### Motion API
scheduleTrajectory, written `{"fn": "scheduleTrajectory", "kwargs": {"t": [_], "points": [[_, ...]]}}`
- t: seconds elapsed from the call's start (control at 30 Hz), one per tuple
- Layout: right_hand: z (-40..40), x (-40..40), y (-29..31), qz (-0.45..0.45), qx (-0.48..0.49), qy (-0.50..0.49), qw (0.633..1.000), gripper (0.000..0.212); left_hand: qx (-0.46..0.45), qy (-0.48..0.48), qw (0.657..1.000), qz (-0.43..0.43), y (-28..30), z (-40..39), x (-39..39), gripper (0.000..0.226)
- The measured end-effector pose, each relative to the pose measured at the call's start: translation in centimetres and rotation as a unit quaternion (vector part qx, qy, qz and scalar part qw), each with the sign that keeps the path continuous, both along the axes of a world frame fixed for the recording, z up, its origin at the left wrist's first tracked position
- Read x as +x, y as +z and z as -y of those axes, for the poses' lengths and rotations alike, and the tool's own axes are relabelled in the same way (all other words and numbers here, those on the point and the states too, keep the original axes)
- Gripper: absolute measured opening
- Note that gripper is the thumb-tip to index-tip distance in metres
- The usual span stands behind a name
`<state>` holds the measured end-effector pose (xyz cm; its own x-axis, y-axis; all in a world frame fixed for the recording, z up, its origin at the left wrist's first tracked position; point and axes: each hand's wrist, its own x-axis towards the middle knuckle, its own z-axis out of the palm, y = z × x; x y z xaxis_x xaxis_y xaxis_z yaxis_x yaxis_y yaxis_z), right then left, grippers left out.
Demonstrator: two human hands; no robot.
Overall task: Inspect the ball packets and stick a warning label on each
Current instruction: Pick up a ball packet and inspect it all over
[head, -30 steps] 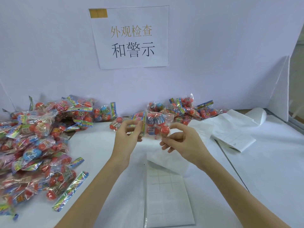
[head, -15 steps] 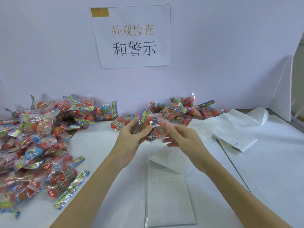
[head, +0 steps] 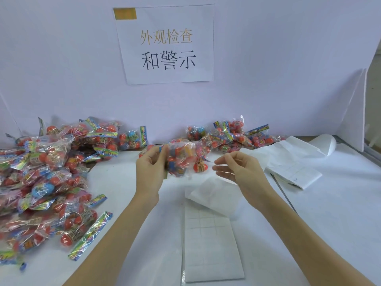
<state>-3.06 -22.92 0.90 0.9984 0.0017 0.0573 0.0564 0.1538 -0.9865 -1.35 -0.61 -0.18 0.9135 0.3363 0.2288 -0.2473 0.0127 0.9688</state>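
My left hand (head: 151, 168) grips a clear ball packet (head: 182, 159) of red and blue balls, held above the white table at centre. My right hand (head: 237, 169) hovers just right of the packet with fingers loosely curled, apart from it and holding nothing. A white label sheet (head: 210, 242) with a grid of labels lies flat below the hands, its top corner curled up. A big pile of packets (head: 41, 182) covers the left of the table. A smaller pile (head: 233, 137) lies at the back, right of centre.
More label sheets (head: 292, 168) lie folded at the right, with a curled paper (head: 322, 142) behind them. A sign with Chinese characters (head: 167, 44) hangs on the back wall. A white board (head: 354, 112) stands at the right edge.
My right hand has let go of the packet and drawn back to the right. The left hand alone now holds it, and the packet has turned.
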Motion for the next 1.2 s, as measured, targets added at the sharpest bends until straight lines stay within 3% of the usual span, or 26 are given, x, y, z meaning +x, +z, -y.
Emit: {"fn": "scheduleTrajectory", "kwargs": {"t": [0.1, 0.2, 0.27, 0.37, 0.53, 0.67, 0.73, 0.83, 1.03, 1.2], "points": [[-0.3, -0.3, 0.2, -0.011, -0.039, 0.065, 0.997, 0.036, 0.013, 0.045, 0.999, 0.013, -0.2, -0.5, 0.1, 0.032], [-1.4, -0.9, 0.0, -0.002, -0.163, 0.154, 0.975, 0.049, 0.084, 0.074, 0.993, 0.028, -0.5, 0.2, -0.2, 0.024], [-1.9, -1.2, -0.4, 0.02, -0.211, 0.167, 0.963, 0.046, 0.124, 0.074, 0.988, 0.049, -0.7, 0.8, -0.4, 0.019], [-1.8, -1.1, -0.5, 0.016, -0.185, 0.146, 0.972, 0.031, 0.175, 0.078, 0.978, 0.083, -0.5, 1.1, -0.6, 0.016], [-0.9, -0.9, 0.0, 0.01, -0.152, 0.179, 0.972, 0.031, 0.236, 0.071, 0.963, 0.111, -0.5, 0.7, -0.4, 0.037], [-1.2, -1.0, 0.2, 0.004, -0.101, 0.175, 0.979, 0.034, 0.085, -0.02, 0.996, 0.008, 0.3, 0.4, -0.4, 0.055], [-1.1, -1.0, 0.2, 0.003, -0.089, 0.159, 0.983, 0.033, 0.004, -0.12, 0.991, -0.065, 0.4, 0.4, -0.3, 0.065], [-0.7, -1.0, 0.3, 0.0, -0.109, 0.187, 0.976, 0.03, -0.039, -0.24, 0.968, -0.066, -0.1, 1.2, -0.7, 0.055], [-1.1, -0.8, -0.1, 0.002, -0.135, 0.182, 0.974, 0.031, -0.158, -0.227, 0.96, -0.041, -0.2, 1.0, -0.3, 0.034], [-1.1, -0.5, 0.0, 0.019, -0.067, 0.125, 0.99, 0.038, -0.099, -0.257, 0.96, -0.041, 0.0, 0.8, -0.5, 0.049]]}}
